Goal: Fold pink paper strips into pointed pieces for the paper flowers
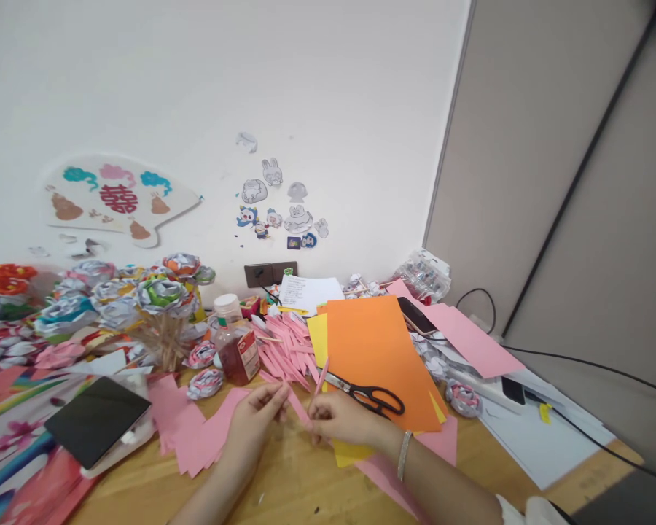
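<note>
A strip of pink paper (pixel 297 405) stretches between my two hands, low over the wooden table. My left hand (pixel 259 410) pinches its upper left end between thumb and fingers. The lower right end is pinched by my right hand (pixel 336 417), whose wrist wears a bracelet (pixel 404 456). A thin pink piece (pixel 321 378), perhaps folded paper, sticks up by the right fingers; whether they hold it I cannot tell. Just beyond this hand, black-handled scissors (pixel 380 399) lie on an orange sheet (pixel 369 335). A heap of folded pink strips (pixel 287 346) lies beyond both hands.
A bottle of red liquid (pixel 239 357) stands behind my left hand. Pink sheets (pixel 197 434) and a dark tablet-like device (pixel 98 421) lie left. Paper flowers on sticks (pixel 167 302) crowd the back left. At right are a phone (pixel 415 315), a power strip (pixel 495 386) and cables.
</note>
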`<state>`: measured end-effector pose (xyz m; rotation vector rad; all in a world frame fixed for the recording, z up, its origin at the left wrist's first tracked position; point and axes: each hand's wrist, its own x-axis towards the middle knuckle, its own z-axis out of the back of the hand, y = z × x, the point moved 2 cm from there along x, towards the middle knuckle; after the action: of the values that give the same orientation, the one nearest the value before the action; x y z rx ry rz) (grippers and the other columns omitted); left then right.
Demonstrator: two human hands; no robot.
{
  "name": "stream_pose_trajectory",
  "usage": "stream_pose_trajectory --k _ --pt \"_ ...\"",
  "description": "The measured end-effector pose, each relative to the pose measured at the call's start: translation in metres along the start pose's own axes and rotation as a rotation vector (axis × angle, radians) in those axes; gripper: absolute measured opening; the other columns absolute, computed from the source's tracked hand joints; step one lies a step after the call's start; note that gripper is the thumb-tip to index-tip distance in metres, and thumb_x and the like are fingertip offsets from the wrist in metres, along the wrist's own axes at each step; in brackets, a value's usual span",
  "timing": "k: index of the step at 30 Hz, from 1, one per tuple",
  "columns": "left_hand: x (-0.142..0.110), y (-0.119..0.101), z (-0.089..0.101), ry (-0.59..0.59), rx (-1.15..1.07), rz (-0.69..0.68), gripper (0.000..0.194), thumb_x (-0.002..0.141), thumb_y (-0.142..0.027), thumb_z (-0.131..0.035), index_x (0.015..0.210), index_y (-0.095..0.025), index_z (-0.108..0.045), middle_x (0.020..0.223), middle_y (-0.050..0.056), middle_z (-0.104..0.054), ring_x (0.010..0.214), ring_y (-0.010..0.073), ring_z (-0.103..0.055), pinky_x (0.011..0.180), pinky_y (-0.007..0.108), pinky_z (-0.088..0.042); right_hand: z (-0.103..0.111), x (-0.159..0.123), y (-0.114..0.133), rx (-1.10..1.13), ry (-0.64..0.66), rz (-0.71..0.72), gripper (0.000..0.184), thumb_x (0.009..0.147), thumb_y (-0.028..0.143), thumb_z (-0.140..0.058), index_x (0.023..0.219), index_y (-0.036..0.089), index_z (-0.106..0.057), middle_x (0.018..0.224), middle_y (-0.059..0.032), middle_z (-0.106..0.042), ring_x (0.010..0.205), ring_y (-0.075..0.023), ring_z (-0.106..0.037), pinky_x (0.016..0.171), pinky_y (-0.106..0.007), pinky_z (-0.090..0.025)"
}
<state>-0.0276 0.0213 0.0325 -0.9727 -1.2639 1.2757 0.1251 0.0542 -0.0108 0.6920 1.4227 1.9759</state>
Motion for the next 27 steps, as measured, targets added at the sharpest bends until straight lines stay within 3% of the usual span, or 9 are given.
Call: stream_pose_trajectory --k 7,14,20,27 --pt "-0.003 0.006 -0.001 0.004 0.105 -0.078 0.034 0.071 -0.045 -0.056 0.052 -0.018 -0.049 0.045 -0.005 -0.047 0.046 0.0105 -0.045 0.048 0.020 -0.034 -0.003 0.000 -0.001 -0.155 0.028 0.009 0.017 0.077 0.024 -0.050 0.062 0.016 -0.049 0.055 0.0030 -0.053 0.052 -0.0079 -0.049 0.048 -0.017 -0.033" --pt "-0.001 0.025 -0.009 0.072 0.044 0.036 0.034 0.074 -0.049 -0.050 0.056 -0.021 -0.039 0.035 -0.010 -0.040 0.032 0.0086 -0.036 0.036 0.019 -0.027 -0.002 -0.001 0.007 -0.211 0.025 0.029 0.021 0.077 0.022 -0.048 0.058 0.015 -0.044 0.052 0.0041 -0.047 0.048 -0.0065 -0.042 0.046 -0.017 -0.029" --pt "-0.001 0.027 -0.010 0.070 0.012 0.060 0.036 0.073 -0.049 -0.050 0.053 -0.020 -0.042 0.035 -0.008 -0.046 0.030 0.0084 -0.040 0.034 0.019 -0.030 0.000 0.001 0.004 -0.129 0.033 0.038 0.026 0.081 0.033 -0.046 0.062 0.014 -0.044 0.055 0.0048 -0.041 0.050 -0.0056 -0.039 0.045 -0.016 -0.028" --pt "0.002 0.031 -0.008 0.063 -0.136 0.079 0.037 0.067 -0.051 -0.056 0.053 -0.019 -0.044 0.038 -0.007 -0.048 0.029 0.0079 -0.042 0.031 0.018 -0.030 -0.002 0.004 -0.008 -0.002 0.009 0.023 0.034 0.083 0.043 -0.043 0.064 0.014 -0.047 0.051 0.0040 -0.045 0.043 -0.0056 -0.041 0.041 -0.016 -0.029"
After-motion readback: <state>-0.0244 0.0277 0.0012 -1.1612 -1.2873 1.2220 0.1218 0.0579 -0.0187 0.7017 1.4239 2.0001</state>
